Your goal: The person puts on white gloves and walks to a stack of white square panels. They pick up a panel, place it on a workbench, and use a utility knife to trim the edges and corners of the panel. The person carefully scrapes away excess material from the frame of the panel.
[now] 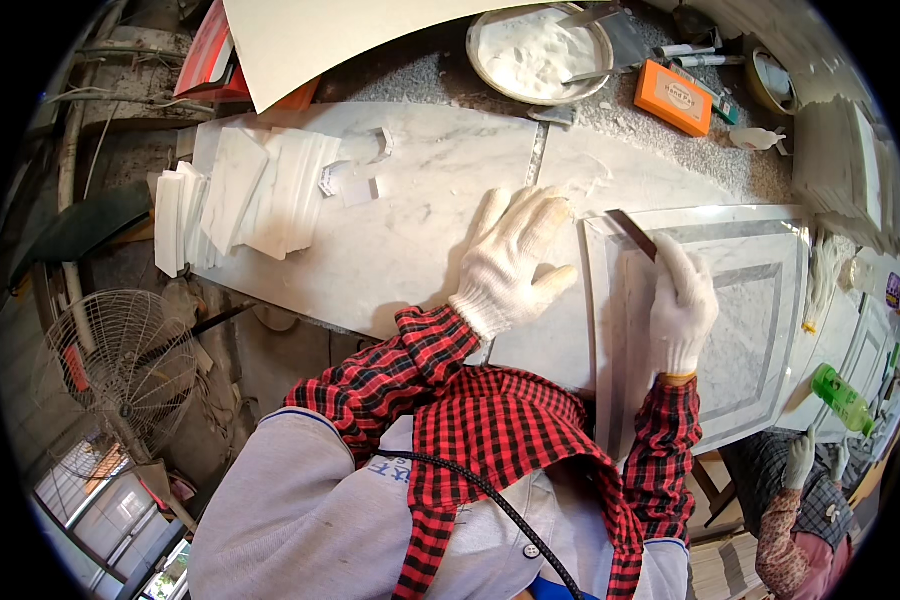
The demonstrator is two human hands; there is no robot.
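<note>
My left hand (515, 262), in a white knit glove, lies on the pale marble slab (420, 160) with its fingers apart and holds nothing. My right hand (684, 305), gloved too, is closed around a flat dark metal blade (631, 232) that points up and to the left. That hand is over the left part of a marble panel (730, 300) with grey inlaid border bands. Left of my left hand, small marble pieces (260, 190) lie stacked in a leaning row. Two little offcuts (360, 190) rest beside them.
A bowl of white paste (540, 65) with blades in it stands at the far side, near an orange box (673, 97). Stacked slabs (845, 170) and a green bottle (842, 398) are at right, a fan (120, 370) at left. Another person's gloved hand (800, 460) shows lower right.
</note>
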